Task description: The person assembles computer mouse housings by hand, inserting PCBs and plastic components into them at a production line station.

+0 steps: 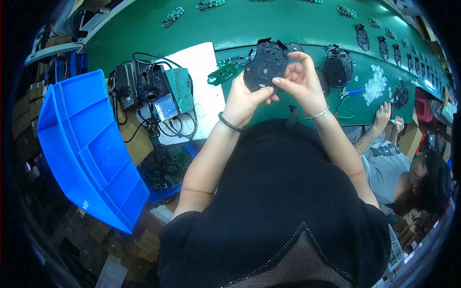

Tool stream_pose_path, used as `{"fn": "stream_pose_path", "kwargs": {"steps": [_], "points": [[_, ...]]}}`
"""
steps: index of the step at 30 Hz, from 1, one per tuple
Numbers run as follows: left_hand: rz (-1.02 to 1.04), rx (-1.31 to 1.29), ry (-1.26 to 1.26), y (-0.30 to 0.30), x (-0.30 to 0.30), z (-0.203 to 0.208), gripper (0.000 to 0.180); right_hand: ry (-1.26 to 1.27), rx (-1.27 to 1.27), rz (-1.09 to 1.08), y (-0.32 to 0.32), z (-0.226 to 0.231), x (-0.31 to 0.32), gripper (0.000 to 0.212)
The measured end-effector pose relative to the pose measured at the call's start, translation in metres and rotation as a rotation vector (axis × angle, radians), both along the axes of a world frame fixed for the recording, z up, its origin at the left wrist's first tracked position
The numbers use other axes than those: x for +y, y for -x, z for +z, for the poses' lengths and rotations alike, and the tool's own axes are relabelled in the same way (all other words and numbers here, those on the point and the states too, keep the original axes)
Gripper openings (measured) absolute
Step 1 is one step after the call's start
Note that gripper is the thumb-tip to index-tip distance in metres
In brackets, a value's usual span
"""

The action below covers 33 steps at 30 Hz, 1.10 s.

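A black plastic mouse shell (264,65), ribbed inside and rounded at its near end, is held up in front of me over the green workbench. My left hand (244,100) grips it from the near left side, thumb lying across the lower edge. My right hand (306,87) is closed at its right side; the thumb presses on the lower right corner and the fingers curl beside the edge. Green circuit boards (224,73) lie just left of the shell. More black shells (334,71) sit to the right of my right hand.
A soldering station (180,91) with tangled cables stands on a white sheet at left, beside a tilted blue bin (91,149). Blue-handled pliers (350,92) and clear plastic pieces (375,85) lie at right, near a co-worker's hand (382,115). Boards and shells line the far bench (297,21).
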<state>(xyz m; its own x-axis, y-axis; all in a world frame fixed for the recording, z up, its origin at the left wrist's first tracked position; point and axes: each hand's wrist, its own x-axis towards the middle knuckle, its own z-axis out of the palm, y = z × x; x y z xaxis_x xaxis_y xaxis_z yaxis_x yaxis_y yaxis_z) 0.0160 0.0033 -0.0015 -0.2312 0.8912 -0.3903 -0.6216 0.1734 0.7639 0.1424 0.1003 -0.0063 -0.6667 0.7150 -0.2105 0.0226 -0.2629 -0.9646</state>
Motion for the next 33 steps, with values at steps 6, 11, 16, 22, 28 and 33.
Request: {"fn": "stream_pose_path", "kwargs": {"steps": [6,11,16,22,28,33], "points": [[-0.029,0.051,-0.012,0.000,0.002,-0.002,0.026,0.054,-0.029,0.012,0.001,0.000,-0.005,0.042],[-0.052,0.027,-0.037,-0.001,0.002,-0.003,0.027,0.123,0.026,0.042,-0.003,0.003,-0.001,0.032],[-0.084,0.032,-0.073,-0.001,0.003,0.000,0.028,0.116,0.059,0.055,-0.006,0.003,0.001,0.029],[-0.091,0.008,-0.051,-0.004,0.005,-0.001,0.029,0.114,0.057,0.030,-0.008,0.003,0.000,0.028],[-0.082,0.004,-0.060,-0.007,0.007,0.002,0.028,0.115,0.072,0.012,-0.011,0.000,0.000,0.029],[-0.048,0.055,0.000,-0.009,0.008,0.000,0.028,0.129,0.083,0.006,-0.012,-0.002,-0.002,0.029]]}}
